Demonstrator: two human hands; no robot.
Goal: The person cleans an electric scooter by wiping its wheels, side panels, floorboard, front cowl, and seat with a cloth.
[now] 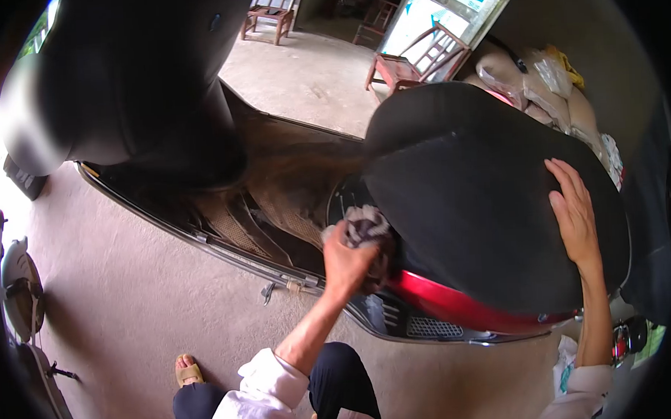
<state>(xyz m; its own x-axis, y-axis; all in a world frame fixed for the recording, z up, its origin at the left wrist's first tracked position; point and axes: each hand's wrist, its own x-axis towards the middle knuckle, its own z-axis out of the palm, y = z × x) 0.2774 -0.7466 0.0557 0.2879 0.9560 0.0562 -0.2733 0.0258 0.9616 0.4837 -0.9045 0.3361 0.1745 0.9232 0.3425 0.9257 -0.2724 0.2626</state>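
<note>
My left hand (347, 263) is closed around a crumpled grey-and-dark cloth (366, 222). The cloth is against the scooter's body just below the front of the black seat (470, 196), beside the footboard (298, 211). Flat on the right part of the seat lies my right hand (575, 218), fingers stretched out and holding nothing. A shiny red side panel (440, 301) runs under the seat's near edge. My left hand hides part of the cloth and the bodywork behind it.
The scooter's dark front section (158, 82) rises at upper left. Wooden chairs (397, 68) stand beyond on the concrete floor (307, 76). Filled sacks (544, 95) are piled behind the seat. Part of another vehicle (21, 287) shows at far left.
</note>
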